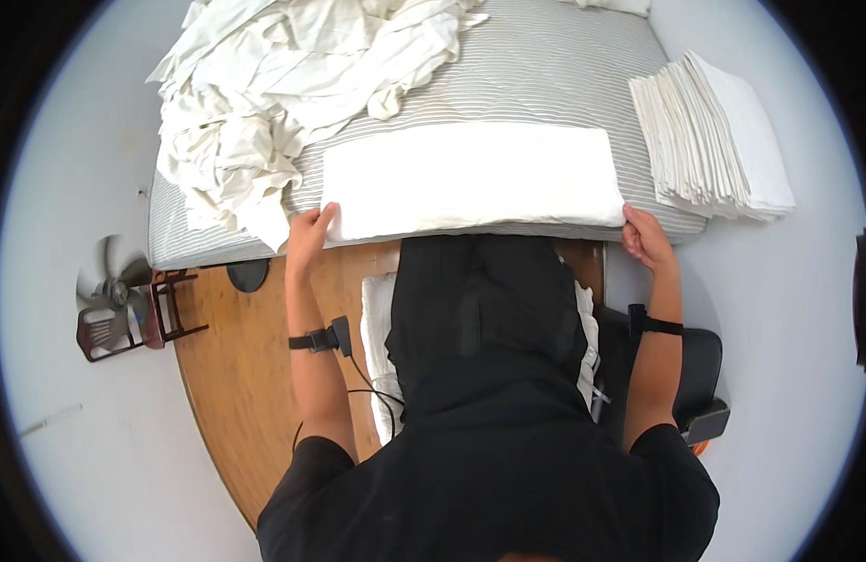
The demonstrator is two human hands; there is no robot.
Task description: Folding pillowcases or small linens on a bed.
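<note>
A white cloth (471, 179), folded into a long rectangle, lies flat along the near edge of a striped mattress (545, 67). My left hand (310, 234) pinches its near left corner between thumb and fingers. At the opposite end, my right hand (644, 236) grips the near right corner, the fingers curled under. The cloth looks smooth between both hands, and its near edge runs close to the mattress rim.
A loose heap of crumpled white cloths (264, 91) covers the mattress's left side. Folded white cloths (710, 140) stand stacked at the right by the wall. On the wooden floor (243, 365) at left are a fan (116, 289) and a dark wooden chair (167, 309).
</note>
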